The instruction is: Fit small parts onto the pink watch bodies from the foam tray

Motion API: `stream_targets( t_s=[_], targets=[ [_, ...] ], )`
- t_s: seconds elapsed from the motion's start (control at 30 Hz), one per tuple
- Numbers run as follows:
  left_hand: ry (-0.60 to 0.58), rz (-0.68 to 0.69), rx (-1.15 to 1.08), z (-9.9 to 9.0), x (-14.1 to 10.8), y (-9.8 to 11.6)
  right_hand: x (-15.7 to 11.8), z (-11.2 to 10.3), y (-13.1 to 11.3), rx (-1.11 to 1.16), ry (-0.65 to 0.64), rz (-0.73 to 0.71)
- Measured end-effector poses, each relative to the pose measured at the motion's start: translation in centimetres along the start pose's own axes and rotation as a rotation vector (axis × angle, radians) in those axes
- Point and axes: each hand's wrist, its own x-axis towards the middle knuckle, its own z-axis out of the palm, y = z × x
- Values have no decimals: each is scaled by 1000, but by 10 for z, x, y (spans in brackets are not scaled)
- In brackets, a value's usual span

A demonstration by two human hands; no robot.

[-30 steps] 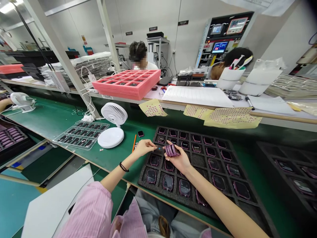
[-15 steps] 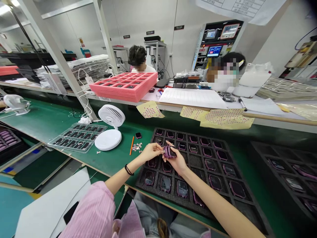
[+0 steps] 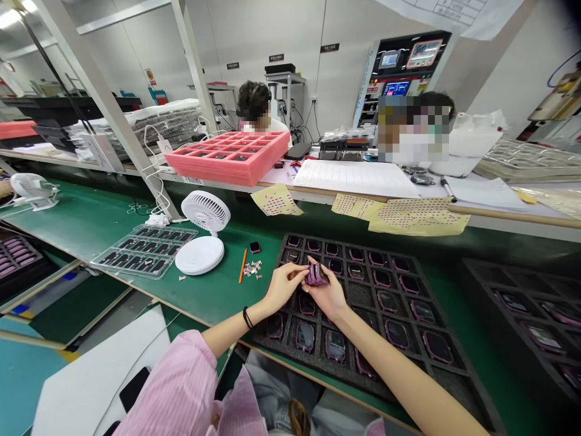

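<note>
My right hand is closed around a couple of purple-framed smartwatches held together above the black foam tray. The thumb and fingers of my left hand are pinched at the watches' left edge; whatever lies between those fingertips is too small and hidden to tell. Under and around both hands, the tray's compartments hold many purple-framed watches with dark faces. On the green bench to the left lie small silver-pink tabs, an orange stick and one single watch.
A white fan stands left of the tabs, beside a clear plastic tray of black parts. A second black foam tray is at the right. On the shelf ahead sits a pink foam tray. Two people sit beyond the shelf.
My left hand has come closer to the watches, and its fingertips now press against their edge. The watches have turned slightly in my right hand. The view has shifted a little.
</note>
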Motion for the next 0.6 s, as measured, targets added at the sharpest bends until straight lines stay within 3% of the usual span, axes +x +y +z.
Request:
stream_targets(
  t_s=[0.07, 0.2, 0.27, 0.37, 0.5, 0.57, 0.6],
  targets=[
    [-80, 44, 46, 3, -4, 2, 2, -2, -3, 39, 39, -2],
    [-504, -175, -106, -2, -9, 2, 3, -6, -6, 62, 102, 14],
    [-628, -257, -192, -6, -13, 0, 3, -7, -6, 49, 85, 18],
    [-689, -280, -238, -9, -19, -2, 2, -9, -4, 29, 51, 35],
    [-805, -285, -94, -21, -14, 1, 0, -8, 0, 18, 29, 71],
    [-762, -221, 82, -38, -7, 2, 0, -7, 1, -1, 8, 85],
    [-671, -154, 209, -49, -3, 0, 0, -6, 1, -11, 0, 93]
  ],
)
